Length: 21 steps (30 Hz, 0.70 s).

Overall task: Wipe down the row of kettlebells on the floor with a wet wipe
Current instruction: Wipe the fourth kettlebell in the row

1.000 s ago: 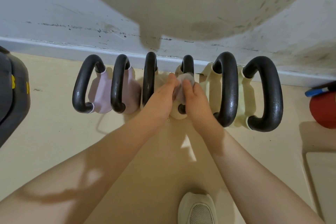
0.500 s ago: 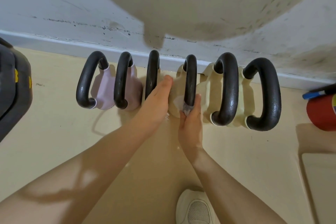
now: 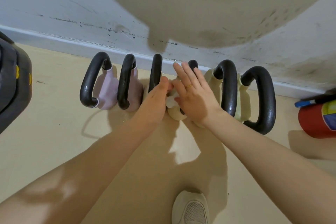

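Six kettlebells point(image 3: 228, 87) are lined along the wall: black handles, two pinkish, four cream. A crumpled white wet wipe point(image 3: 171, 100) is pinched by the left hand point(image 3: 154, 102) against the fourth. The right hand point(image 3: 195, 92) is laid across it, fingers point(image 3: 183, 72) straight and spread.

Black handles point(image 3: 229, 85), pink/cream bodies, wipe point(image 3: 171, 101) prob. white

Both bare arms reach forward and meet over the fourth kettlebell point(image 3: 177, 112) in the row. The left hand point(image 3: 154, 102) sits on the left side of that kettlebell, fingers curled, pinching the white wet wipe point(image 3: 171, 99). The right hand point(image 3: 195, 96) lies above the same kettlebell with its fingers straight and spread. Its thumb touches the wipe.
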### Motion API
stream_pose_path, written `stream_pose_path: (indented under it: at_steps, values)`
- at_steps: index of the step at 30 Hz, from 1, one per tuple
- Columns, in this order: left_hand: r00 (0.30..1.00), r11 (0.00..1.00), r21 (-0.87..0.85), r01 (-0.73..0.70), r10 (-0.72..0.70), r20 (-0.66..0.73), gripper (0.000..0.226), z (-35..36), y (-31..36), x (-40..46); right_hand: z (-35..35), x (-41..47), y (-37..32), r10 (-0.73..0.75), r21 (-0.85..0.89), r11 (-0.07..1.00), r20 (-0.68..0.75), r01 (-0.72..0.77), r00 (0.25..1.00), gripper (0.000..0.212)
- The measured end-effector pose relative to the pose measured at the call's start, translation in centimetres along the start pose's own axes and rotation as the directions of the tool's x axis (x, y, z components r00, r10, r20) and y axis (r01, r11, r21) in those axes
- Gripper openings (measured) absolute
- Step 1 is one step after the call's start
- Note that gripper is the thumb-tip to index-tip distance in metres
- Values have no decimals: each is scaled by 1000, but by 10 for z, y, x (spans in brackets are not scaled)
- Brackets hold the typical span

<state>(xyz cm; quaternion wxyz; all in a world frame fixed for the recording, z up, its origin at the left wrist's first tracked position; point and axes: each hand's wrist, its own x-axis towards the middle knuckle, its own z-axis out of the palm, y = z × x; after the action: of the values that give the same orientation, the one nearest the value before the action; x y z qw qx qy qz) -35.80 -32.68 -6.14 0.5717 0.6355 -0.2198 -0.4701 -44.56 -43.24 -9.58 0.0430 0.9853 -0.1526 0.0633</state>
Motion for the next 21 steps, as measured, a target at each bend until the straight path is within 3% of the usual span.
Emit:
stream_pose_path:
  at_steps: [3, 4, 7, 8, 9, 11, 13, 15, 18, 21]
  values:
    - [995, 994, 80, -76, 81, -65, 34, 1, -3, -4, -9, 4, 17, 2, 156, 988, -40, 4, 999, 8]
    - [993, 991, 98, -87, 95, -75, 31, 0, -4, -4, -12, 5, 20, 3, 120, 993, -15, -1, 1000, 11]
    - [997, 995, 77, -63, 67, -46, 18, -3, -4, -4, -14, 0, 18, -272, -84, 955, 134, 285, 953, 40]
    - [997, 995, 73, -64, 67, -31, 15, -3, -4, -4, -17, -5, 20, -326, -79, 930, 269, 359, 906, 43]
    - [997, 995, 75, -68, 70, -20, 14, -4, -3, -4, -19, -6, 24, -349, -64, 921, 306, 385, 886, 43]
    - [997, 993, 90, -72, 74, -16, 14, -6, -3, -4, -21, -4, 24, -274, -127, 934, 347, 334, 897, 45]
    - [998, 993, 99, -63, 65, -10, 19, -7, -3, -4, -21, 12, 14, -160, -134, 957, 494, 257, 855, 48]
    - [999, 995, 84, -46, 48, -16, 17, -7, -4, -3, -16, 2, 1, -157, -207, 925, 554, 318, 818, 39]
    - [998, 995, 75, -61, 61, -5, 16, -7, -5, -2, -26, 2, 3, -188, -304, 892, 426, 335, 885, 20]
    - [998, 996, 70, -63, 64, -1, 21, -5, -5, -1, -16, -6, 0, -162, -365, 877, 387, 312, 908, 19]
